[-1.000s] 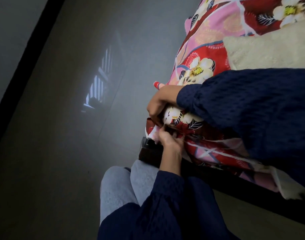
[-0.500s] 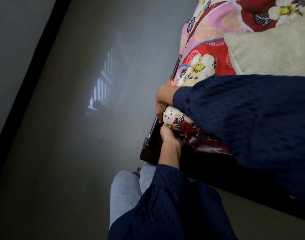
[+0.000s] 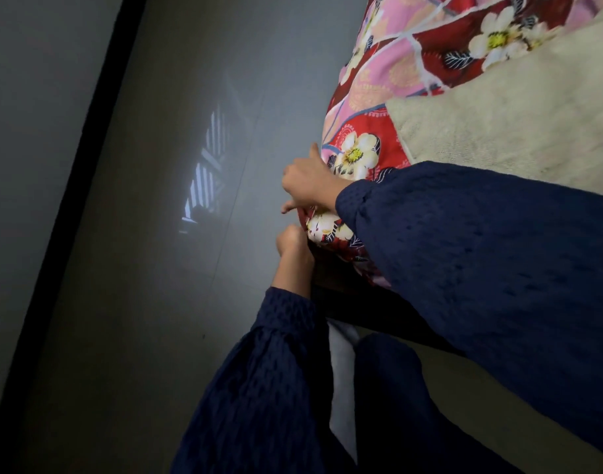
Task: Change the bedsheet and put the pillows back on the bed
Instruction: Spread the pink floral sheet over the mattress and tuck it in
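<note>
Sheet (image 3: pixel 392 80) covers the bed (image 3: pixel 354 302); tucking is under way at its near corner. Right hand (image 3: pixel 310 183) clamps the fold and left hand (image 3: pixel 293 242) fists round the hem. Pillows not in view, so that job looks undone.

One floral bedsheet (image 3: pixel 378 114), one cream blanket (image 3: pixel 515 124), and two hands: left hand (image 3: pixel 292 242), right hand (image 3: pixel 310 181).

No legible text, labels, brands or numbers recorded. Bedsheet (image 3: pixel 378 80): floral print only, no lettering on it.
</note>
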